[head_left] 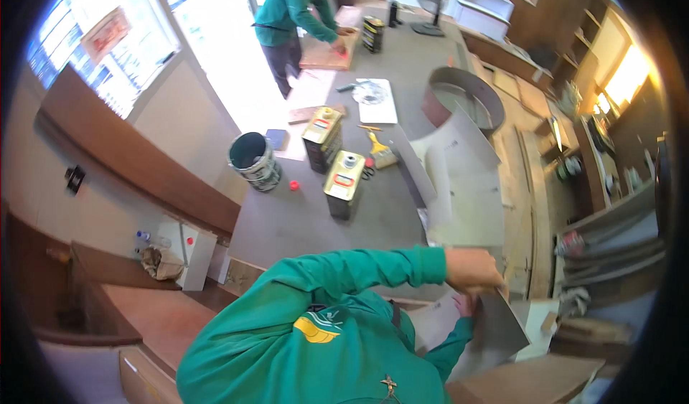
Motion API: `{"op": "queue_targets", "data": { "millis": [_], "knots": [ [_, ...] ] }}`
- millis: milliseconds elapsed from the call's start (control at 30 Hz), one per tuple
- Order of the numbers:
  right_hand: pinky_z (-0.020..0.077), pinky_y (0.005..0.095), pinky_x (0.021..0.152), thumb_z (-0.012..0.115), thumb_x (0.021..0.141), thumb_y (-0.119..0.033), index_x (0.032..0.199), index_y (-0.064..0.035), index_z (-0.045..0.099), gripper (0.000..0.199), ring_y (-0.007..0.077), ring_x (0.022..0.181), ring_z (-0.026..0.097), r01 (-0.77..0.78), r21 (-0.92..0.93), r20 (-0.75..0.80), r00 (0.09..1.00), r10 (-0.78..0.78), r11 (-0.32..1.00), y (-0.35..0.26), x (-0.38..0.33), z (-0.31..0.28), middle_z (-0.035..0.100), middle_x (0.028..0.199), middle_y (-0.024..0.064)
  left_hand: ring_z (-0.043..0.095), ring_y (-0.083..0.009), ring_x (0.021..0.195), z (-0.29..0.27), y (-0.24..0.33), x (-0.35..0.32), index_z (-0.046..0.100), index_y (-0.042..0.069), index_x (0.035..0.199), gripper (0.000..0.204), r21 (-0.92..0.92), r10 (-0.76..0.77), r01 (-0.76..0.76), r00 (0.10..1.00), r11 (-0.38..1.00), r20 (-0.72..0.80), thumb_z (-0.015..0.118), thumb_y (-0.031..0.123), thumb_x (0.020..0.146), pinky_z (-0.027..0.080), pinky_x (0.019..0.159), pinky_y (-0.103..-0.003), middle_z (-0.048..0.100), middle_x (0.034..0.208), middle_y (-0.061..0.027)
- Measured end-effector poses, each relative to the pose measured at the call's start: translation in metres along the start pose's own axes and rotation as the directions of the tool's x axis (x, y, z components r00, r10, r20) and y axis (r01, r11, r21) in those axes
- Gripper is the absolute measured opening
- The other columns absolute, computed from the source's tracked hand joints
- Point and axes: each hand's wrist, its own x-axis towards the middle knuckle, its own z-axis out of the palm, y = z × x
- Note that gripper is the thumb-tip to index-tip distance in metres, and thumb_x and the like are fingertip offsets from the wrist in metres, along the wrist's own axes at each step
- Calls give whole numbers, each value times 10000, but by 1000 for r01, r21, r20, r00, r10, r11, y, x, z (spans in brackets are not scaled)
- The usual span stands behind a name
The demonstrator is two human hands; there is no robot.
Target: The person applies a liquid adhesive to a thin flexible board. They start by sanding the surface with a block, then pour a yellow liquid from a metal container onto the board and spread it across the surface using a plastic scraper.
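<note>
Grey sheet (pixel 500 336) at the grip of left hand (pixel 474 269), right hand (pixel 466 304) beside

A smooth grey sheet (pixel 500 332), sharp-cornered, lies at the hands (pixel 474 269)

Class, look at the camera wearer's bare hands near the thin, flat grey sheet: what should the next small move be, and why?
Probably shift the bare right hand slightly toward the outer corner of the thin, flat grey sheet: the bare left hand is close beside it, while that corner juts out with no hand on it, so spreading them might steady it.
</note>
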Motion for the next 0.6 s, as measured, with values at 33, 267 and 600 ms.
{"op": "queue_targets", "data": {
  "millis": [33, 267, 600],
  "knots": [
    [484, 367, 989, 648, 954, -214, 1394, -11, 516, 502, 253, 1125, 616, 46, -11, 15, 999, -46, 999, -22, -10, -7, 633, 1282, 152, 649, -411, 841, -5, 0, -2, 655, 95, 1131, 221, 27, 12, -11, 1000, 1000, -13, 611, 157, 924, 512, 728, -501, 691, 883, -193],
    [525, 383, 931, 676, 926, -78, 1283, 4, 586, 378, 302, 1062, 669, 597, 213, -201, 802, -563, 774, -250, -186, -79, 667, 1195, 211, 660, -356, 790, -55, 9, -19, 624, 157, 1126, 180, 221, -77, 107, 987, 969, -141, 617, 242, 967, 498, 648, -457, 686, 833, -120],
    [490, 415, 946, 753, 883, -475, 1237, 9, 546, 635, 295, 1057, 609, 782, -118, -623, 421, -659, 612, -296, -171, -148, 596, 1236, 203, 675, -292, 731, -69, 32, -54, 629, 169, 1064, 139, 493, -175, 242, 968, 836, -178, 621, 269, 968, 504, 578, -416, 673, 769, -60]
  ]
}}
